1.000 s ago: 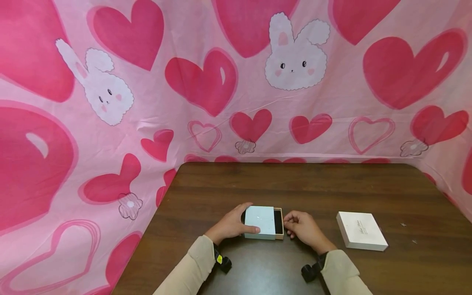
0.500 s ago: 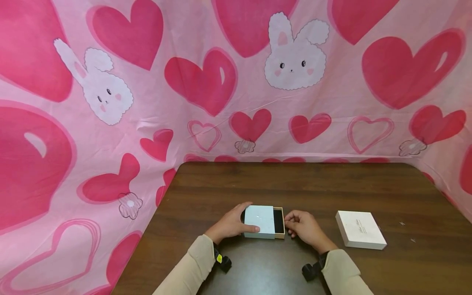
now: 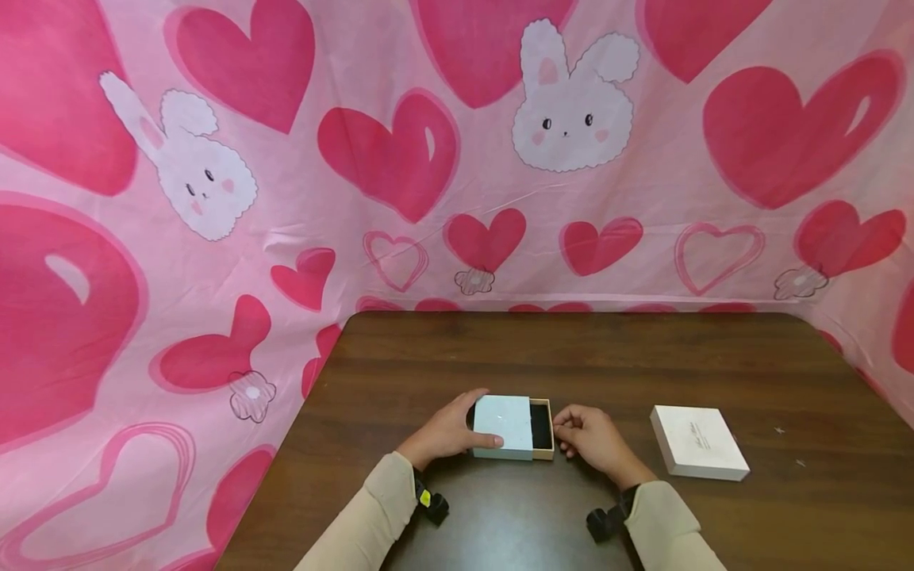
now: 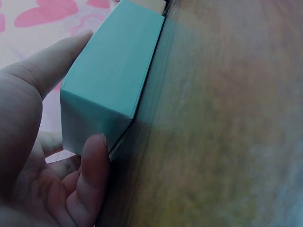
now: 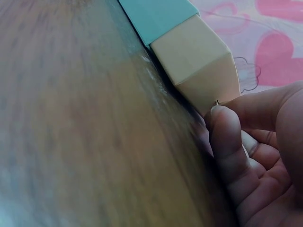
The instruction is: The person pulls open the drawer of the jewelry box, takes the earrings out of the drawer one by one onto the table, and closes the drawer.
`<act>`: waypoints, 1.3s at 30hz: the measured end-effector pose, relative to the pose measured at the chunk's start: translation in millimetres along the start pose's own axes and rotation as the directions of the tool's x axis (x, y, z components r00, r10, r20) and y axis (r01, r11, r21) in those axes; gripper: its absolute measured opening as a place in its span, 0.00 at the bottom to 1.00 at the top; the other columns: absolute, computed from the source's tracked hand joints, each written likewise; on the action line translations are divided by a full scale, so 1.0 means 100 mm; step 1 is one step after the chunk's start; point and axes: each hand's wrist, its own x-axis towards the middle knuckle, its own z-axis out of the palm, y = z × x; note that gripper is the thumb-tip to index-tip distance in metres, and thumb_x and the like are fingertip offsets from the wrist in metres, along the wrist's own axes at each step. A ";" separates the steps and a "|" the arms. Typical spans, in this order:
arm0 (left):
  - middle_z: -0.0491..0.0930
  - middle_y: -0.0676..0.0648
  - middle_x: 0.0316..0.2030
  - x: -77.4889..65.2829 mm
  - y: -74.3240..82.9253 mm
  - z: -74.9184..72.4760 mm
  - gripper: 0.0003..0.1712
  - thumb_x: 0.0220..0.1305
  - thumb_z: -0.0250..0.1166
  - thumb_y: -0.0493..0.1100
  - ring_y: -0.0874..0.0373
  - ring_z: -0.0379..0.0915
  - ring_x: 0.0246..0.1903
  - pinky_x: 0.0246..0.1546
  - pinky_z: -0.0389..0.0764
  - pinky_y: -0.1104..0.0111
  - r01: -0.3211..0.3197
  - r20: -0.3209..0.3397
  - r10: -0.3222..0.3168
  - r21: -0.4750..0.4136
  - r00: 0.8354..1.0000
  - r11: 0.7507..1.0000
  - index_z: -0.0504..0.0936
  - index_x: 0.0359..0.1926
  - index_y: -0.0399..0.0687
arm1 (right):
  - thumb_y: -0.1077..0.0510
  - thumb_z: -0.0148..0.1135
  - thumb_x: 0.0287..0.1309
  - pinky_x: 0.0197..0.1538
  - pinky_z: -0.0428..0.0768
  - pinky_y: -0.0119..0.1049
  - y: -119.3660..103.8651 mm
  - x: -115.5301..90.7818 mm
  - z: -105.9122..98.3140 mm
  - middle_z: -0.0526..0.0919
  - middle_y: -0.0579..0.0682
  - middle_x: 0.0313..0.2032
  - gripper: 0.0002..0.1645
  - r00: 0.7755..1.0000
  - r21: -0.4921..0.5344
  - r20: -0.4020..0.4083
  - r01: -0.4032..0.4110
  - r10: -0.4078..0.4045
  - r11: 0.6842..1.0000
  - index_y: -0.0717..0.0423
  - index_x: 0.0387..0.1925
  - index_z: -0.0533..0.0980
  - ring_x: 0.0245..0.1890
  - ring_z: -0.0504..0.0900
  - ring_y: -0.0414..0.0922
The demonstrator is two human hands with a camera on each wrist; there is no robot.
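A pale blue drawer box [image 3: 502,427] lies on the table, its tan inner drawer [image 3: 543,454] partly out to the right with a black inside. My left hand [image 3: 448,431] grips the blue sleeve from the left, thumb over the top front and fingers round the back and end. In the left wrist view, a fingertip [image 4: 96,142] touches the sleeve's end face. At the drawer's outer end my right hand [image 3: 591,440] pinches a small tab [image 5: 216,104] between thumb and index finger. Most of that tab is hidden by the fingertips.
A flat white box [image 3: 701,444] with script lettering lies on the table to the right of my right hand. Beyond it are two small marks or bits on the brown wooden table [image 3: 571,357]. A pink curtain [image 3: 485,186] with hearts and rabbits hangs behind and at the sides.
The tan drawer has slid slightly farther right out of the blue sleeve, my right hand moving with it. The left hand holds its place on the sleeve.
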 end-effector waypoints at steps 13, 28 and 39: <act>0.62 0.49 0.68 0.00 -0.01 0.01 0.56 0.45 0.75 0.66 0.52 0.61 0.63 0.59 0.65 0.48 -0.013 -0.002 0.013 0.015 1.000 1.000 0.61 0.72 0.58 | 0.65 0.64 0.60 0.26 0.80 0.39 0.01 -0.01 -0.02 0.77 0.52 0.22 0.06 1.000 0.007 -0.011 -0.018 0.018 1.000 0.67 0.34 0.78 0.22 0.77 0.47; 0.62 0.50 0.68 0.01 -0.01 0.00 0.57 0.44 0.75 0.68 0.52 0.61 0.63 0.60 0.64 0.48 -0.007 0.001 0.007 0.017 1.000 1.000 0.61 0.72 0.58 | 0.68 0.63 0.60 0.25 0.80 0.38 -0.05 -0.04 -0.04 0.77 0.51 0.21 0.02 0.999 0.010 -0.027 -0.044 0.044 0.999 0.66 0.34 0.78 0.22 0.77 0.47; 0.62 0.50 0.68 0.01 0.00 -0.01 0.57 0.43 0.75 0.68 0.52 0.60 0.63 0.61 0.63 0.46 0.008 0.001 -0.008 -0.002 1.000 1.000 0.60 0.72 0.59 | 0.67 0.64 0.59 0.26 0.80 0.38 0.02 -0.03 -0.08 0.77 0.51 0.21 0.03 0.999 0.005 -0.031 -0.024 0.024 1.000 0.66 0.34 0.78 0.22 0.78 0.47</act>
